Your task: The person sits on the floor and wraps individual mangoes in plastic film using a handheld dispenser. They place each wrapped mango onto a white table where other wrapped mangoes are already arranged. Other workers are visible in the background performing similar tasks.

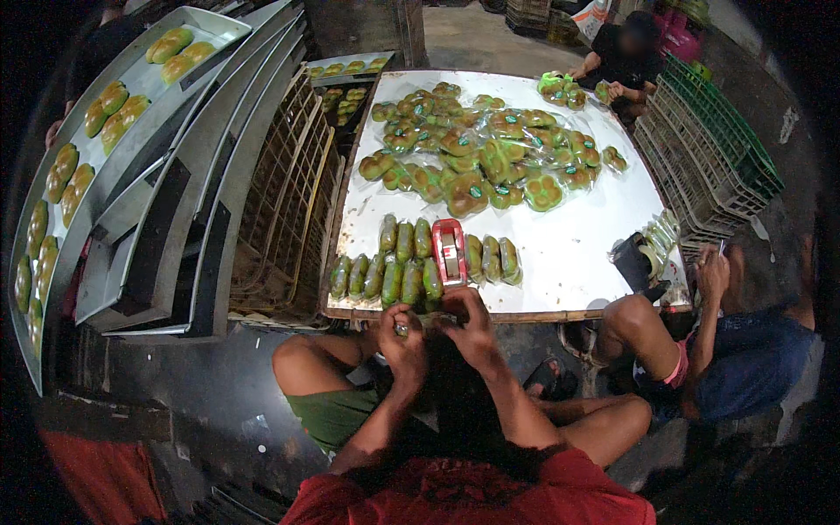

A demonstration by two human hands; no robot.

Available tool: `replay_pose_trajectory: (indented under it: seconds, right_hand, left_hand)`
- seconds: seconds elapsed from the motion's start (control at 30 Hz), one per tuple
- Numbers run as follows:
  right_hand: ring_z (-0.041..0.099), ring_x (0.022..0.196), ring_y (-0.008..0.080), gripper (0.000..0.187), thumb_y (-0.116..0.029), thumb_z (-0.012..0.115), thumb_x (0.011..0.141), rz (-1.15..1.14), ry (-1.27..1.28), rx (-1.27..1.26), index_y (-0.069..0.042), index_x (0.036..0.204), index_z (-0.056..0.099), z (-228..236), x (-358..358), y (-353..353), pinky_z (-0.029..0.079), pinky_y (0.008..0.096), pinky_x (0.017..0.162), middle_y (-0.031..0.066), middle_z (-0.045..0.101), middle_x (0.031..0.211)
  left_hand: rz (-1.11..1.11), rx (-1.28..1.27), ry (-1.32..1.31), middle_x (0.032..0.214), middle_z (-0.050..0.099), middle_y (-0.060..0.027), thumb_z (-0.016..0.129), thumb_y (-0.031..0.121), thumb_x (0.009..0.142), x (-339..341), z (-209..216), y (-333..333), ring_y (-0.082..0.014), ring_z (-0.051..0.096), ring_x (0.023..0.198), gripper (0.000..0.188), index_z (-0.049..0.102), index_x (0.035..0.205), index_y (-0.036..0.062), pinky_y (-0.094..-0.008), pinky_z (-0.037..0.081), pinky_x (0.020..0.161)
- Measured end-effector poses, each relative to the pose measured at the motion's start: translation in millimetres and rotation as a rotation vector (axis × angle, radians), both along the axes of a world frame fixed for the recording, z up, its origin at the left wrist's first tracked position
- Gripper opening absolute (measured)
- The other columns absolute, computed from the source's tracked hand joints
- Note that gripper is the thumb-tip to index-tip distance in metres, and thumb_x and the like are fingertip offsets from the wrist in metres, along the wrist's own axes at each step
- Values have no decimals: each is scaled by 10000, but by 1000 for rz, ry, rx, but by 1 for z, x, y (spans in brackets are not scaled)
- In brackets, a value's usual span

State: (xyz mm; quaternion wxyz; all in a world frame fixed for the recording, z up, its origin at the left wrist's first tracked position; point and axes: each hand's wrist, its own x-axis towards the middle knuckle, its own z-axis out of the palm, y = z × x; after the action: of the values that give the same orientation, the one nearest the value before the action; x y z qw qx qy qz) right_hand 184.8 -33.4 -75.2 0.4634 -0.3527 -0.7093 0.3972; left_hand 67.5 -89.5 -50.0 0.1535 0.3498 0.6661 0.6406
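Note:
Just off the near edge of the table, my left hand (403, 348) is closed around a small plastic-wrapped bread roll (402, 330), mostly hidden by the fingers. My right hand (470, 325) is close beside it, fingers bent and pinched at the wrapping; what exactly they grip is too small to make out. In front of my hands, wrapped bread rolls (391, 280) lie side by side in rows. Among them stands a red tape dispenser (450, 252), with more wrapped rolls (493, 258) to its right.
A heap of bagged green-brown buns (490, 149) covers the far part of the white table (560, 254). Trays of bread (114, 114) and a crate (289, 201) stand left. A black tape dispenser (637, 262), stacked crates (700, 149) and two people are at right.

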Motion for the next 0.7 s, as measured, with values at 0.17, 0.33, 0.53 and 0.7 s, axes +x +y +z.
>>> replay_pose_trajectory:
  seconds: [0.17,0.33,0.53,0.7]
  right_hand:
    - [607,982,186,384,-165,772,772,33,-308,182,24,1065,610,24,13,-4,498,302,844,123,620,1036]
    - [590,992,199,319,-150,731,811,38,11,-307,27,1052,617,24,33,19,476,324,866,118,618,1070]
    - [554,1085,222,532,-61,599,894,-5,972,-830,-38,1386,399,42,27,28,479,347,900,103,535,1245]
    - [448,1251,318,585,-88,604,871,-529,49,-33,-2,1396,360,39,72,106,355,392,1057,185,464,1340]
  left_hand:
    - [-297,-79,-182,856,619,-52,712,140,806,-26,19,2,-158,563,824,323,597,1080,12,-306,446,812]
    - [-742,-603,27,1110,655,-148,825,242,703,-48,42,10,-262,627,1014,637,548,1229,15,-338,472,897]
    - [-554,58,779,1213,602,-132,713,128,812,24,35,25,-335,563,1136,465,558,1250,111,-416,434,987]
    - [-573,-3,560,1225,590,-148,679,101,822,9,5,41,-348,539,1158,380,598,1193,91,-442,419,1005]
